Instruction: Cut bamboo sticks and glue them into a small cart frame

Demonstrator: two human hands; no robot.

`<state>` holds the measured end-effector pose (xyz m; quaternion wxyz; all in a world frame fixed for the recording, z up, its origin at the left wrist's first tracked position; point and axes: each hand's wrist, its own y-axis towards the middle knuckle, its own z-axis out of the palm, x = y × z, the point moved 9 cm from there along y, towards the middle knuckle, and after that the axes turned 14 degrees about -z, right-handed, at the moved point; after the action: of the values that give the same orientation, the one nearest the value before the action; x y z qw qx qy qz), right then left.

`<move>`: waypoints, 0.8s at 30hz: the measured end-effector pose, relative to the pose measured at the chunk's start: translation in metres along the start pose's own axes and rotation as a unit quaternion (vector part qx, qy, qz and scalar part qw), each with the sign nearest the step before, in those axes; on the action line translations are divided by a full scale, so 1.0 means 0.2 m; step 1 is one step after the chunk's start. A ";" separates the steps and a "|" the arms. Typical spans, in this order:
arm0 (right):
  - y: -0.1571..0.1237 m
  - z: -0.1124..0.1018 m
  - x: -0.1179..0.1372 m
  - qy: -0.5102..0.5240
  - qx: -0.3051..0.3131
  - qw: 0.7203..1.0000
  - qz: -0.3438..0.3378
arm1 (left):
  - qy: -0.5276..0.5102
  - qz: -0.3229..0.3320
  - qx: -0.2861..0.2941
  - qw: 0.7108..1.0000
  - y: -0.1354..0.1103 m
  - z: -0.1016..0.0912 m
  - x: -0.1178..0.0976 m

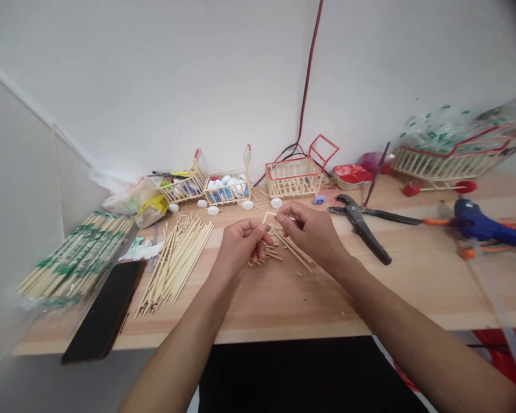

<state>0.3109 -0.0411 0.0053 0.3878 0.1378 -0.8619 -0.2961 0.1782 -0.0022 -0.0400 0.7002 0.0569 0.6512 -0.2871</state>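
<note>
My left hand (239,242) is pinched on one end of a small angled piece of thin wooden sticks (266,214), held just above the table. My right hand (312,230) pinches its other end, and the sticks meet in a corner between my fingertips. Beneath and between the hands lie loose cut sticks (296,253), partly hidden by my fingers. Behind them stands a miniature shopping cart (294,178) made of sticks, with red-painted edges and round wheels.
Left are a bundle of sticks (178,264), a black phone (105,310) and packaged chopsticks (75,258). Small carts (227,188) line the wall. Right lie black-handled cutters (363,229), a blue glue gun (477,221), a red paint tray (351,175) and a larger cart (438,166).
</note>
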 end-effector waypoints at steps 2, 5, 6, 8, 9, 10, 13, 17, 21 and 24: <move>0.00 0.00 0.00 -0.001 0.000 1.000 -0.007 | 0.006 0.000 0.002 1.000 0.00 0.00 0.00; 0.00 0.00 0.01 -0.006 0.003 1.000 -0.009 | 0.020 0.008 0.008 1.000 0.00 0.01 0.00; 0.00 0.00 0.01 -0.007 0.004 1.000 -0.009 | 0.023 0.010 0.010 1.000 0.00 0.01 0.00; 0.00 0.00 0.02 -0.005 0.007 1.000 -0.010 | 0.025 0.011 0.010 1.000 0.00 0.01 0.00; 0.00 0.01 0.02 -0.004 0.008 1.000 -0.010 | 0.023 0.009 0.009 1.000 0.00 0.01 0.00; 0.00 0.01 0.02 -0.002 0.007 1.000 -0.010 | 0.018 0.008 0.008 1.000 0.00 0.01 0.01; 0.00 0.00 0.02 -0.001 0.000 1.000 -0.010 | 0.001 0.005 0.002 1.000 0.00 0.00 0.01; 0.00 -0.01 0.01 -0.008 -0.005 1.000 -0.006 | -0.018 0.013 0.000 1.000 0.00 0.00 0.00; 0.00 0.00 0.01 -0.007 -0.002 1.000 -0.003 | -0.020 0.014 0.003 1.000 0.00 0.00 0.00; 0.00 0.00 0.02 -0.006 -0.001 1.000 -0.004 | -0.021 0.012 0.004 1.000 0.00 0.00 0.00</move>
<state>0.3086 -0.0430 0.0073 0.3817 0.1389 -0.8636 -0.2989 0.1787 -0.0020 -0.0399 0.7170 0.0615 0.6345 -0.2820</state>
